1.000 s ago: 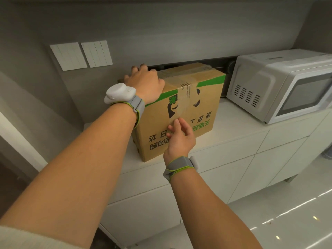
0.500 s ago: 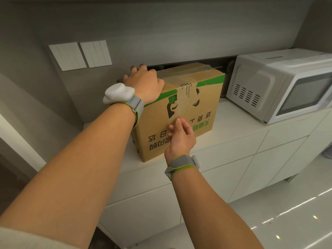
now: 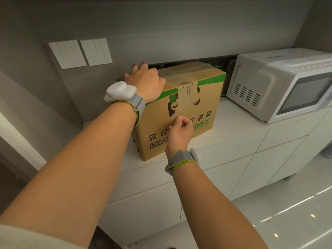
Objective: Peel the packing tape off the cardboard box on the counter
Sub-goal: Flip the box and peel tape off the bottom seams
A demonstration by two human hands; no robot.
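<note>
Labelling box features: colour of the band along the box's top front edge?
Green, on the cardboard box; head view.

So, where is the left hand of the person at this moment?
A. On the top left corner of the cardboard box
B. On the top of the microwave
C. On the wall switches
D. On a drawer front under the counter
A: the left hand lies over the top left corner of the cardboard box, apart from the microwave.
</note>
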